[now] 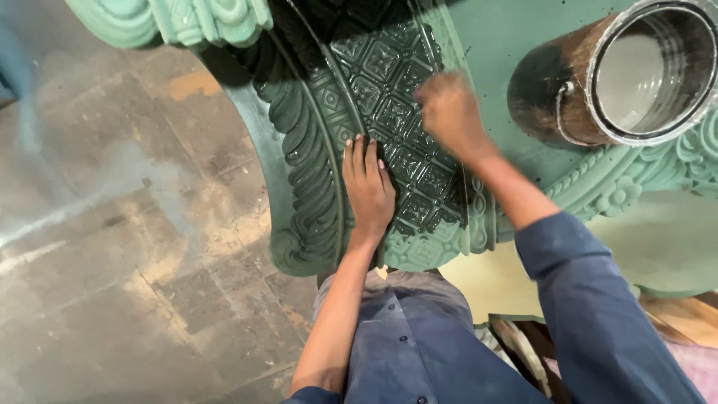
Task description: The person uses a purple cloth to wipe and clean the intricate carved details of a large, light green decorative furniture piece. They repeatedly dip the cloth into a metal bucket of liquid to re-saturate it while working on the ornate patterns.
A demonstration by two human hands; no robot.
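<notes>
A large carved panel (314, 172) painted green fills the middle of the head view, with a wet, dark, diamond-patterned field and a scalloped border. My left hand (368, 187) lies flat on the patterned field, fingers together and pointing away from me. My right hand (449, 112) is blurred and closed just beyond it, over the same pattern. Whatever it grips is hidden, so I cannot tell what it holds.
A paint-stained metal can (561, 90) lies on its side on the paler green surface at upper right, its open mouth facing right. Stained concrete floor (112, 224) spreads to the left. More pale green carving (187, 19) shows at top left.
</notes>
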